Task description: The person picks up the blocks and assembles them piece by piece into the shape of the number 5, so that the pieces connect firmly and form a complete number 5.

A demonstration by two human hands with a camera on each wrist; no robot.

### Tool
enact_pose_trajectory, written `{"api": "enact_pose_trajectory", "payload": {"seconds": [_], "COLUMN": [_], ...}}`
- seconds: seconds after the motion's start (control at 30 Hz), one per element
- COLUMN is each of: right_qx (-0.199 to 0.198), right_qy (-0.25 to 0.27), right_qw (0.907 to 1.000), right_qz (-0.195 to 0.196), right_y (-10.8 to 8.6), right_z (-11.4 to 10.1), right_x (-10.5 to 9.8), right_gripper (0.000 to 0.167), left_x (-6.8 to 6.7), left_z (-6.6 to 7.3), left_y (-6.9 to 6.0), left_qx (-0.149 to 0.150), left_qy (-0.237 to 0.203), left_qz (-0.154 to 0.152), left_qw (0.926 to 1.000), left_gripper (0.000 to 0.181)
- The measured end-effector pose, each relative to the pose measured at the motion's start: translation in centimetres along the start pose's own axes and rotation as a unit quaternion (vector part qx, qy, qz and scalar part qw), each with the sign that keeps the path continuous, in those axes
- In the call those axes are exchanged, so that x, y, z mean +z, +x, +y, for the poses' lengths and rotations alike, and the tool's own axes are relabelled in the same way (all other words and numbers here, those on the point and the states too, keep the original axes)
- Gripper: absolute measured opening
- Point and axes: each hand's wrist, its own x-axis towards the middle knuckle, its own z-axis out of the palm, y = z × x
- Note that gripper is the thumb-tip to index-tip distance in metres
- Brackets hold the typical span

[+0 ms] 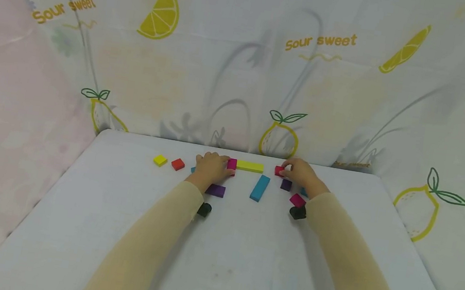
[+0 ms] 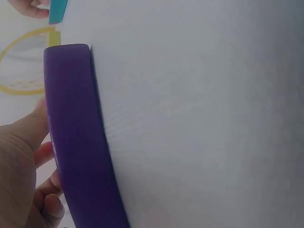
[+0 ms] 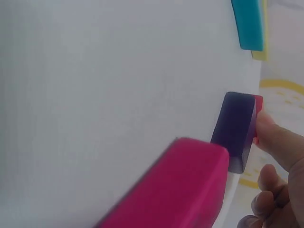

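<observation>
My left hand (image 1: 211, 167) pinches a magenta block (image 1: 232, 164) between thumb and finger, at the left end of a long yellow block (image 1: 249, 167). In the left wrist view, a long purple block (image 2: 78, 128) partly covers that hand. My right hand (image 1: 302, 175) pinches a small red block (image 1: 279, 171) to the right of the yellow one, with a gap between. In the right wrist view the thumb presses the red block (image 3: 258, 104), mostly hidden behind a dark purple block (image 3: 232, 128). A second magenta block (image 3: 175, 190) lies nearer the camera.
A blue block (image 1: 259, 188) lies slantwise between the hands. Toward the left are a small yellow block (image 1: 160, 160) and an orange-red block (image 1: 178, 164). Blue pieces are partly hidden by each hand. A patterned cloth (image 1: 242, 68) hangs behind the white table (image 1: 234, 263).
</observation>
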Motion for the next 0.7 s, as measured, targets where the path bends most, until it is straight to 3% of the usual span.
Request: {"api": "enact_pose_trajectory", "payload": {"seconds": [0.7], "right_qx": [-0.01], "right_qy": [0.002], "right_qw": [0.9999], "right_qz": [0.005], "right_y": [0.4], "right_z": [-2.0], "right_x": [1.0], "right_gripper": [0.027], "left_x": [-0.1], "left_z": [0.1], "left_y": [-0.1], "left_qx": [-0.003], "left_qy": [-0.007], "left_qz": [-0.004], "left_qw": [1.0], "left_gripper": [0.063]}}
